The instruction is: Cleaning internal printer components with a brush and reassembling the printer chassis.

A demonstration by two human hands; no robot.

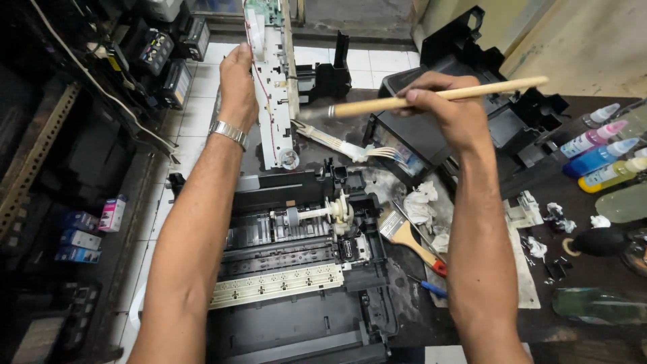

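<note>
My left hand [237,84] grips a long white printer frame part [273,87] and holds it upright above the table. A thin red wire runs down its side. My right hand [450,111] holds a wooden-handled paintbrush [431,99] level, its bristles touching the right side of the white part. Below both arms lies an opened black printer chassis [296,269] with rollers, a white gear and a cream strip showing. A white ribbon of thin tubes [350,147] hangs between the white part and a black housing.
A wider paintbrush [404,236] and crumpled white rags [421,202] lie right of the chassis, next to screwdrivers with red and blue handles. Ink bottles [596,156] lie at the right. Black printer casings [458,81] stand behind. Shelves with small boxes [87,232] are at the left.
</note>
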